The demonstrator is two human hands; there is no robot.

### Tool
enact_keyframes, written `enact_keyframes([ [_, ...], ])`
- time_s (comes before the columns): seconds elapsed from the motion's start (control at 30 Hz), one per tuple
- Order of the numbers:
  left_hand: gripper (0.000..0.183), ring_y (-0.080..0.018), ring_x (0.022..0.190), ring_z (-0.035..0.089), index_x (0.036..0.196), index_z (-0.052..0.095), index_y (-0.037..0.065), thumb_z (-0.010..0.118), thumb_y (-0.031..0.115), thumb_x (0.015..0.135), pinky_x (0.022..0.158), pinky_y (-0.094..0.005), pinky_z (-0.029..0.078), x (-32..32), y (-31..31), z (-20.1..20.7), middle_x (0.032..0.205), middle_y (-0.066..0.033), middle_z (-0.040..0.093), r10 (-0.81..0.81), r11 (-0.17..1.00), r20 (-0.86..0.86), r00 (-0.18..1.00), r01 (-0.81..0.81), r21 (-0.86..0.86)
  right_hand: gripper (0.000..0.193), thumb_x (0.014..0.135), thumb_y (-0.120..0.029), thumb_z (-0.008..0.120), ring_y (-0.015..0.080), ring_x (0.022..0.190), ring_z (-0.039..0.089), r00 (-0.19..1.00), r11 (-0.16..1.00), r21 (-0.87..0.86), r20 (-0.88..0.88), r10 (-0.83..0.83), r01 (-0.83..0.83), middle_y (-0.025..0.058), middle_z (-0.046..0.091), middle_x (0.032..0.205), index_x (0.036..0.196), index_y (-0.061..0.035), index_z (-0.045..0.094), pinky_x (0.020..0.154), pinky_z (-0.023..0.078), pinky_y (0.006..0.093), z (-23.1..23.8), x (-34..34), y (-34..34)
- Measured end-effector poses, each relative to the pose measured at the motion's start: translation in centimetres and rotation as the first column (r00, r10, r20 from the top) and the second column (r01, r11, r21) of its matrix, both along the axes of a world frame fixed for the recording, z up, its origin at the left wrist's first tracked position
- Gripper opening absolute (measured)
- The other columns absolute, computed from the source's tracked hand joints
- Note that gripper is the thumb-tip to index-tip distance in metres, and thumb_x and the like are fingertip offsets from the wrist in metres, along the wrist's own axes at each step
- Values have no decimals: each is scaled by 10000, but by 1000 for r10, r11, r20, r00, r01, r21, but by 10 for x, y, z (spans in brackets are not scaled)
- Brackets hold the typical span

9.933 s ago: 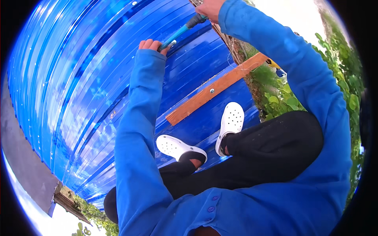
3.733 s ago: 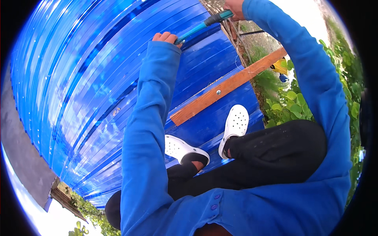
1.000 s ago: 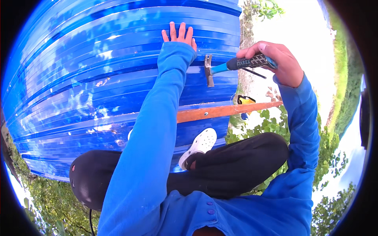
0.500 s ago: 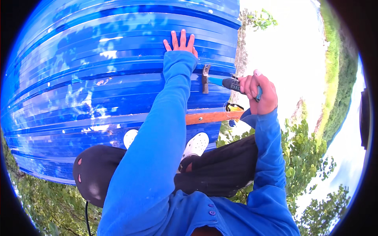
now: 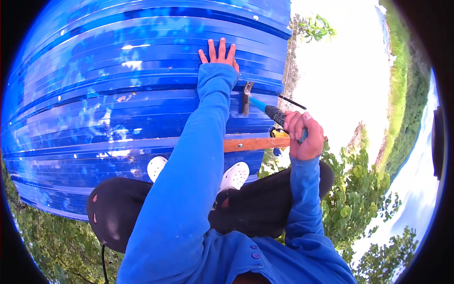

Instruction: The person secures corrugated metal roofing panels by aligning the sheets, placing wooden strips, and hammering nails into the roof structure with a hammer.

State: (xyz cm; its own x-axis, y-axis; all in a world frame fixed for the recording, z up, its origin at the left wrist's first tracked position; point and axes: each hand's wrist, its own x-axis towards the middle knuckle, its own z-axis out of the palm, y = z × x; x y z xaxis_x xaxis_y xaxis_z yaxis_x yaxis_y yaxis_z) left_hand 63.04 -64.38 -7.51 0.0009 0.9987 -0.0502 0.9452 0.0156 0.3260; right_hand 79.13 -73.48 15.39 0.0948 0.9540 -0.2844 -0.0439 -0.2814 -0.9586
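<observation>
My left hand [image 5: 219,54] lies flat with fingers spread on the blue ribbed metal roofing [image 5: 118,92], and its palm is partly hidden by the sleeve. To the right, my right hand [image 5: 305,134] is wrapped round the grip of a claw hammer [image 5: 272,111]. The hammer has a metal head and a blue and black handle. Its head is over the roofing beside a raised rib, close to my left wrist; whether it touches the sheet I cannot tell. The handle slants down to the right, past the roof edge.
A reddish wooden strip [image 5: 255,144] lies across the roofing near my white clogs [image 5: 234,175] and runs past its edge. Something yellow and black [image 5: 280,134] hangs there beside a thin string. A dark rod [image 5: 292,102] juts from the right edge. Leafy branches [image 5: 352,189] grow below right.
My right hand has moved down and slightly left, so the hammer's handle tilts more steeply. The dark rod at the roof edge shows more fully. My left hand stays on the roofing.
</observation>
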Motion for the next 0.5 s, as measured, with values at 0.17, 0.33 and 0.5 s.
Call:
enact_keyframes([
  [0.17,550,-380,1494,136,1486,399,301,453,326,939,1161,-652,114,4,-1,5,1617,-45,229,-5,1000,-14,1000,5,-26,462,989,-217,416,225,682,517,1000,999,-41,-25,7,-8,81,468,573,547,-83,408,896,418,414,6,10,13],
  [0.33,551,-371,1500,118,1495,385,303,436,327,947,1179,-624,98,4,-2,6,1625,-42,211,-10,999,-34,999,8,-54,400,1033,-277,421,260,853,578,998,998,-45,-57,37,-39,103,536,728,744,-20,520,972,409,453,6,17,28],
  [0.5,553,-368,1501,117,1498,385,301,431,324,947,1182,-617,99,3,-6,6,1624,-44,216,-15,998,-54,998,12,-60,256,1013,-233,486,232,959,584,987,984,100,-70,-142,149,168,647,928,1028,15,546,938,440,376,-10,3,51],
])
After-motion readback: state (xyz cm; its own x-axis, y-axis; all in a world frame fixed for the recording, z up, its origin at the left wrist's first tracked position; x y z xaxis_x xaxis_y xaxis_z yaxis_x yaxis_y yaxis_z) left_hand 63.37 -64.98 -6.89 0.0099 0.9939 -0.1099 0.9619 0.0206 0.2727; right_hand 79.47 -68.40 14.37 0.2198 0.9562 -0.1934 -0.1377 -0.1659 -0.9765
